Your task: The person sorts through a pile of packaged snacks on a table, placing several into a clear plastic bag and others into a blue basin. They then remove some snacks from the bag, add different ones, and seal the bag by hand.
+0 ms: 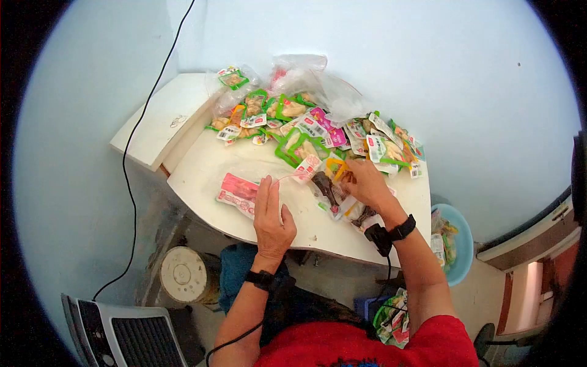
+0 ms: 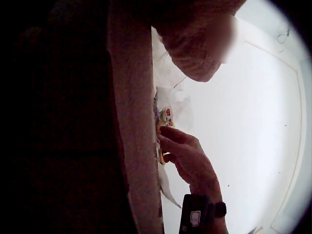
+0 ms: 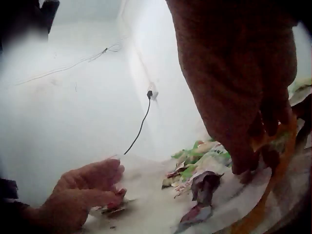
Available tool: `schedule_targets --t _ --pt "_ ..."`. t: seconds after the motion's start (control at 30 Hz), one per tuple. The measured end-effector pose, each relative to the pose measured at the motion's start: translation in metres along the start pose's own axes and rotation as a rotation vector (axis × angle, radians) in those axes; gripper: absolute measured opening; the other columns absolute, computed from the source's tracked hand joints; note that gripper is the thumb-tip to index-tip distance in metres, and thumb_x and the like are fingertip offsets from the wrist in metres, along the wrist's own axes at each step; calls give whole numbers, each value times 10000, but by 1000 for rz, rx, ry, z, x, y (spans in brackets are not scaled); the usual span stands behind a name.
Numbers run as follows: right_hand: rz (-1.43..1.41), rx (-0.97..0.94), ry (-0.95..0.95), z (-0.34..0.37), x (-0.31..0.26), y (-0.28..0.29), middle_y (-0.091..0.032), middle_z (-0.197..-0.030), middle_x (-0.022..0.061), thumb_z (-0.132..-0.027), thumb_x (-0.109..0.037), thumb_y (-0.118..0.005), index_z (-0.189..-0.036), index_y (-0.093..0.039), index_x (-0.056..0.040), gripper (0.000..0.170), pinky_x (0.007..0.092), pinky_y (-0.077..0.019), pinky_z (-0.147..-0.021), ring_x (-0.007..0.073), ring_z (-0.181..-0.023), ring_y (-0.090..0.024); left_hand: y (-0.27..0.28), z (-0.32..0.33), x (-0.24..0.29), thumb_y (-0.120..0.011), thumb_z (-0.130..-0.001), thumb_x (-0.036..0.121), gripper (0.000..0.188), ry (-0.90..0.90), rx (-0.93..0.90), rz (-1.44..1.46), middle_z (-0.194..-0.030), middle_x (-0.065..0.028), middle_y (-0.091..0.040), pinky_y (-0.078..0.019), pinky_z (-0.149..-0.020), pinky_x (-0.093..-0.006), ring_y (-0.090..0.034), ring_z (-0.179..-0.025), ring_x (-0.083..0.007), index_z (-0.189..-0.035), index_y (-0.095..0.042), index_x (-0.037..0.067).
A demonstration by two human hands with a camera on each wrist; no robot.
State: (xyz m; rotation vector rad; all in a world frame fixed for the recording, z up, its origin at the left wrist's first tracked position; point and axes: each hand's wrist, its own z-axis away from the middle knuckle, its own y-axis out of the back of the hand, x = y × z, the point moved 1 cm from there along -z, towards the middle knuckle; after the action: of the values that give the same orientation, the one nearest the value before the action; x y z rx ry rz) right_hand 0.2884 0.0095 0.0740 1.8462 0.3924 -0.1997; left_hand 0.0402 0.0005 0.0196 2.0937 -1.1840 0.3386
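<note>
My left hand (image 1: 272,223) holds the edge of a clear plastic bag (image 1: 229,171), its fingers pointing up and the thumb apart. Under the bag's film is a pink food packet (image 1: 237,188), just left of the fingers. A thin pink line along the bag runs from those fingertips to the right. My right hand (image 1: 370,186) pinches an orange-edged food packet (image 1: 335,166) with curled fingers that partly cover it. Against it is a clear packet of dark brown food (image 1: 326,188), with another dark packet (image 1: 365,215) below that hand.
Green-edged food packets (image 1: 290,109) and a purple packet (image 1: 330,126) are heaped along the back of the white table (image 1: 202,199). Behind them lie crumpled clear bags (image 1: 336,95). A blue basin (image 1: 461,229) with packets stands on the right; a lidded bucket (image 1: 183,274) stands lower left.
</note>
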Motion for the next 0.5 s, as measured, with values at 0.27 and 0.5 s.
schedule_targets --t 0.27,0.5 --pt "-3 -87 -120 10 4 10 -622 -1026 221 -718 -197 -776 -1051 -670 23 413 466 -510 -864 376 -1004 -604 0 -1 1 -543 -763 -89 593 18 -5 19 -1432 -277 -439 -344 -1121 -487 -414 -1345 -439 -1352 -467 -78" --pt "181 66 -61 -19 4 1 -639 -993 229 -790 -254 -716 -1021 -680 24 364 482 -518 -840 391 -993 -623 1 0 1 -536 -765 -95 591 35 -3 14 -1431 -276 -440 -351 -1119 -478 -414 -1347 -432 -1351 -469 -78"
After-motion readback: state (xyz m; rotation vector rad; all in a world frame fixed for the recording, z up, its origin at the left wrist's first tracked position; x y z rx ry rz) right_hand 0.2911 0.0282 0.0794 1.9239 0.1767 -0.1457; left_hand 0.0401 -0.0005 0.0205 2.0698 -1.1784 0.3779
